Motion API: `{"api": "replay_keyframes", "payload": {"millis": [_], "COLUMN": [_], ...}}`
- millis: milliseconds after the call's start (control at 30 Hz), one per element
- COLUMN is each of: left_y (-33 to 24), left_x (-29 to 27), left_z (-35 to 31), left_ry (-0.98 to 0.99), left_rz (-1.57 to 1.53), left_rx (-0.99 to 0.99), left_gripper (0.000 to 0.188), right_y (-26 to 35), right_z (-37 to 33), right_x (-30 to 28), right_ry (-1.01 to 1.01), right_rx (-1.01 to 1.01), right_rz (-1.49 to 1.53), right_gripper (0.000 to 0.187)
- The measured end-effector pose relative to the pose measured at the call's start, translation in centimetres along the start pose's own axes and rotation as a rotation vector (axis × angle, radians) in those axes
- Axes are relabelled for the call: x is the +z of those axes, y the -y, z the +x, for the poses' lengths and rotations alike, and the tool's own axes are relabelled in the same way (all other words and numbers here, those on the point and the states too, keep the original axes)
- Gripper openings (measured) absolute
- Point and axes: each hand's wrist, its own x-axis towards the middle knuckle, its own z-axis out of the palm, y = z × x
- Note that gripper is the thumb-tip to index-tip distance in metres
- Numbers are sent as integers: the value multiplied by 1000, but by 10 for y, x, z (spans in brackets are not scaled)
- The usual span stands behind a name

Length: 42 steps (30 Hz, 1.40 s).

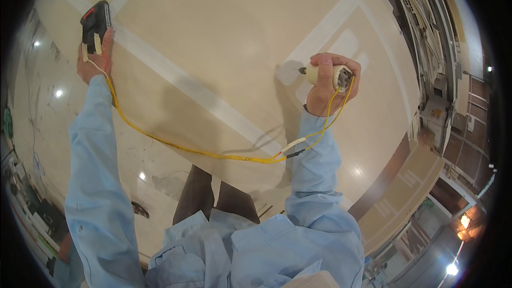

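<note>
My left hand (pixel 87 69) is closed round the lower end of a black battery pack (pixel 97 21) with a red mark, held at the upper left. Strips of pale tape sit on the pack, and yellow wires (pixel 213 156) run from it in a long sagging loop to my right hand (pixel 319 101). That hand grips a cream cylindrical handheld drill (pixel 324 77), its thin bit pointing left. The drill's back end is open, with the wires entering there. Pale and dark sleeves cover joints in the wires. Under both hands lies a large beige board (pixel 229 32) with white bands.
Stacked strips and panels (pixel 413 26) line the right side. Another beige panel (pixel 408 197) with pale marks is at the lower right, near a lit lamp (pixel 452 269). Shiny floor (pixel 53 122) spreads at the left, with assorted items along its lower-left edge.
</note>
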Motion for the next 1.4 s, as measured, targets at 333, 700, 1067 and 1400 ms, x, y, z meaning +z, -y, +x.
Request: {"api": "replay_keyframes", "payload": {"millis": [333,700,1067,1400], "left_y": [26,26,43,-15], "left_x": [17,22,30,-6], "left_z": [14,15,19,-5], "left_ry": [-100,-158,-51,-30], "left_rz": [-108,23,-650,115], "left_rx": [52,-18,107,58], "left_gripper": [68,63,60,51], "right_y": [-13,-18,-18,-13], "right_z": [-1,17,29,43], "right_x": [1,18,-1,-3], "right_ry": [6,-6,-69,-93], "right_rx": [12,44,-5,-6], "right_rz": [-149,-72,-86,-63], "right_gripper": [18,17,17,19]}}
